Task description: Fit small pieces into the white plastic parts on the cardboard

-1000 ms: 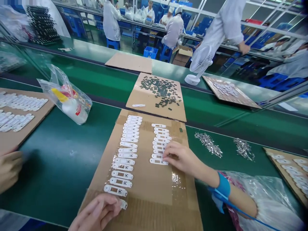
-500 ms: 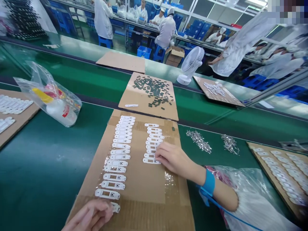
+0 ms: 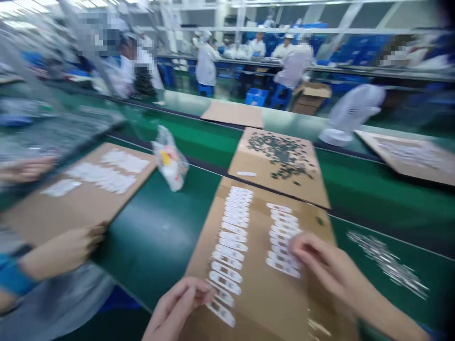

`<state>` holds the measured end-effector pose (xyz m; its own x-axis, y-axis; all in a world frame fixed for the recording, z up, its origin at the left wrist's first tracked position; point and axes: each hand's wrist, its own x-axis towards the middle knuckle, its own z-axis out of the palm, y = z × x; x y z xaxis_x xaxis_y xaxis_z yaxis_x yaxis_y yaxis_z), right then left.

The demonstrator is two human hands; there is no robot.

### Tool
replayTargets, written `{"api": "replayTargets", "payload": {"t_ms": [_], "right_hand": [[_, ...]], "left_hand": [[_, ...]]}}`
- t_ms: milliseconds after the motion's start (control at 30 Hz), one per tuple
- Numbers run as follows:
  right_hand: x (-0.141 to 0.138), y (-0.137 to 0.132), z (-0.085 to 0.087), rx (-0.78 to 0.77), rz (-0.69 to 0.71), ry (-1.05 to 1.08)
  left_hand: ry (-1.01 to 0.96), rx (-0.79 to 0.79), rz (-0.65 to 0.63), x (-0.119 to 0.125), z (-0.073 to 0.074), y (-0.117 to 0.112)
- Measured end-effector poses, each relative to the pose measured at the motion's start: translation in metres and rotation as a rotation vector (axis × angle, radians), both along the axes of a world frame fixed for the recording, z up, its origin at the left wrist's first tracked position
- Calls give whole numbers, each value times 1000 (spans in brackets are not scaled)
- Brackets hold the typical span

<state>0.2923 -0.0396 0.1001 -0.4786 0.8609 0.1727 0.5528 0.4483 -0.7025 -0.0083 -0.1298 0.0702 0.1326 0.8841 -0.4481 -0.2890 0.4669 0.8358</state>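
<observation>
On the cardboard sheet (image 3: 256, 308) in front of me lie two columns of small white plastic plates with window cut-outs. My left hand (image 3: 181, 303) is at the lower end of the left column (image 3: 234, 227), thumb and fingers pinched together beside the plates. Any small thing between them is hidden. My right hand (image 3: 323, 265) has its fingertips closed at the right edge of the right column (image 3: 282, 237), touching or just over the plates. Blur hides what it may hold.
Behind is another cardboard sheet (image 3: 245, 163) with scattered small dark pieces (image 3: 280, 151). Metal parts (image 3: 387, 263) lie at right. A bag with a white bottle (image 3: 172, 168) stands left. Further left, a co-worker's hand (image 3: 85, 241) is by a board (image 3: 31, 213) of white plates. A fan (image 3: 355, 113) stands behind.
My view has swung left, so things appear further right and blurred, and a co-worker's arms have come into view. Both hands stay near the same columns.
</observation>
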Motion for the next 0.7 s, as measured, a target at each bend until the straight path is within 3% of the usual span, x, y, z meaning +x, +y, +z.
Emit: {"api": "replayTargets", "payload": {"t_ms": [133, 367, 533, 700], "right_hand": [[-48, 26, 7, -188, 4, 167], [-226, 84, 32, -384, 182, 392], [-328, 117, 32, -274, 242, 414], [-380, 138, 25, -185, 247, 384]], "left_hand": [[339, 223, 22, -25, -1, 15], [728, 452, 224, -75, -13, 33], [908, 548, 286, -96, -24, 42], [1030, 660, 316, -93, -35, 46]]}}
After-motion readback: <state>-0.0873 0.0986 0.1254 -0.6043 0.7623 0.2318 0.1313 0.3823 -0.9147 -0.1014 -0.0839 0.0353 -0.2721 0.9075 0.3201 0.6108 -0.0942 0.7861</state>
